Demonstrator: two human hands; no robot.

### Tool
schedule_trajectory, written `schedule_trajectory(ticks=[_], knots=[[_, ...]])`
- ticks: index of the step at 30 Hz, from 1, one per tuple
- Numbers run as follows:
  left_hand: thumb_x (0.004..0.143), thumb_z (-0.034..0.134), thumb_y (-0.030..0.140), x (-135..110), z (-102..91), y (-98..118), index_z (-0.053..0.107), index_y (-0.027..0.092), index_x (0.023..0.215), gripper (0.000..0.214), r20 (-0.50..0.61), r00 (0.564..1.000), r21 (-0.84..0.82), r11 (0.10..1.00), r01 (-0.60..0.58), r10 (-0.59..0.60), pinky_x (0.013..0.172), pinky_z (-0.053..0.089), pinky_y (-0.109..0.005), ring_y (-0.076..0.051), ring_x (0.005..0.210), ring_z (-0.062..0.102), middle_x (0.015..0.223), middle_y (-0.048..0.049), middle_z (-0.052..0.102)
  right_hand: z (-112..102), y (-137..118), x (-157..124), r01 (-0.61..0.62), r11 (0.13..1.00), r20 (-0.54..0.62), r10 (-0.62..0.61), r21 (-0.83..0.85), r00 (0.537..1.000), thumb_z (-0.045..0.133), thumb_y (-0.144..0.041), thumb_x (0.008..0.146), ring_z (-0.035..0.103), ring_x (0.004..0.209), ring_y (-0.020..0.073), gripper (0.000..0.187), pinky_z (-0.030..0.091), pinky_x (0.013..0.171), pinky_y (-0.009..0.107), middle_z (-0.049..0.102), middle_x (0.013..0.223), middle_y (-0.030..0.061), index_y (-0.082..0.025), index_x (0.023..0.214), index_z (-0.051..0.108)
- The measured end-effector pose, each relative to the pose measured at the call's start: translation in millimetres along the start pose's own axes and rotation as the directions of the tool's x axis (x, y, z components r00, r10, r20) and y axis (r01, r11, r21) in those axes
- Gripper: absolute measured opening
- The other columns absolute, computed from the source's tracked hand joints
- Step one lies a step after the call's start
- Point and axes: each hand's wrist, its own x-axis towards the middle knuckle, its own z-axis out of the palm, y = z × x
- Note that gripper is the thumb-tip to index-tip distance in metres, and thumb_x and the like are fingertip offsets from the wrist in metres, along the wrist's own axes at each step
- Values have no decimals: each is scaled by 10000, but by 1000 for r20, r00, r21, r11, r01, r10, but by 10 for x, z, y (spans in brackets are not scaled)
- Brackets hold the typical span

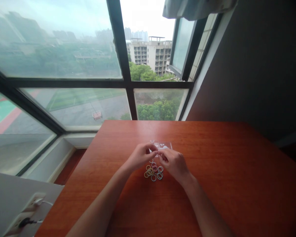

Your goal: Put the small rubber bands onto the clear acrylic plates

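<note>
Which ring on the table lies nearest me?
The bluish ring at the very front, near the middle; all the others lie slightly farther back.

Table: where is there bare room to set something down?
The table is bare from the right hand to its right edge, from the left hand to its left edge, and beyond the clear packet to the far edge. The middle is crowded: rings lie just nearer than both hands and the packet.
</note>
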Motion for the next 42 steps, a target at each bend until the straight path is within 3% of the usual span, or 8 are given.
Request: schedule_trajectory(ticks=[3,6,10,16,27,34,39,42], knots=[[820,561,229,5,-34,-39,678,159,821,136,-145,987,194,980,-34,63,584,395,-210,-107,608,518,727,-15,650,-35,26,3,-65,998,109,62,24,992,521,-205,872,579,710,121,147,363,672,216,672,803,2,-217,886,667],[838,546,231,4,-82,-106,657,188,823,120,-279,954,416,909,13,114,644,406,-239,-131,677,558,808,-25,660,-87,69,-11,-122,992,276,108,37,955,565,-201,824,568,666,114,107,349,629,211,658,726,-23,-228,814,668],[853,537,253,-1,-91,-202,647,214,848,118,-284,954,520,851,70,95,679,417,-251,-155,742,601,837,-23,655,-138,92,-37,-172,984,371,142,51,918,563,-199,808,551,614,103,119,325,587,205,635,652,-40,-235,789,675],[851,536,250,1,-83,-240,644,221,868,113,-284,956,545,833,94,78,683,423,-258,-166,777,618,872,-21,657,-129,44,-56,-185,982,416,178,-25,892,589,-179,771,540,594,98,109,283,546,213,649,675,-37,-236,747,678],[818,550,192,-14,-107,-109,667,208,851,123,-253,962,455,890,26,101,665,419,-249,-147,737,588,861,-29,656,-99,-30,-31,-159,971,346,214,-180,914,592,-241,814,609,701,143,95,278,564,240,687,745,0,-240,756,668],[825,547,224,-29,-30,38,673,181,804,135,-70,991,262,960,-95,117,614,399,-221,-126,686,546,784,-27,650,-117,-4,-8,-145,984,171,161,-105,972,568,-276,860,568,646,121,111,303,599,237,674,752,-6,-235,833,667],[803,561,215,-36,-5,54,694,171,794,140,45,994,171,980,-104,98,585,391,-210,-111,631,526,756,-23,658,-84,4,-17,-139,989,84,142,-44,986,538,-284,881,545,618,117,157,313,598,234,651,706,-14,-231,814,670],[797,551,186,-32,10,46,696,164,776,148,57,993,149,982,-115,107,586,391,-211,-107,615,527,721,-19,656,-60,7,-19,-156,987,47,158,-32,986,539,-285,879,537,603,118,162,321,598,233,638,678,-16,-225,806,671]])
